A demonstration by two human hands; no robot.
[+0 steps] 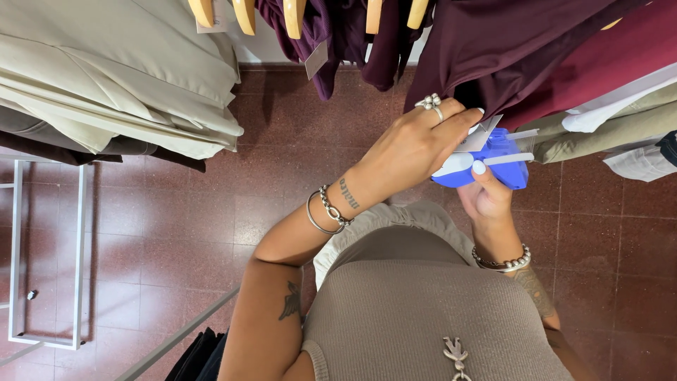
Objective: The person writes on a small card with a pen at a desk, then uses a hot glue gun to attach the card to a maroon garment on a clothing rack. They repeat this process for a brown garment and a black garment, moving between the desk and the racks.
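Note:
My right hand (486, 197) grips a blue tagging gun (493, 166) from below, thumb on its white top. My left hand (416, 144), wearing a ring and bracelets, reaches across and pinches a white paper tag (482, 134) against the gun's front. Both hands sit just under a dark maroon garment (508, 49) that hangs from the rail above.
Cream folded garments (120, 77) hang at the left. Purple tops on wooden hangers (293, 14) hang at the top middle. Red, white and olive clothes (613, 106) hang at the right. A white metal rack frame (77, 261) stands on the reddish tiled floor (176, 226).

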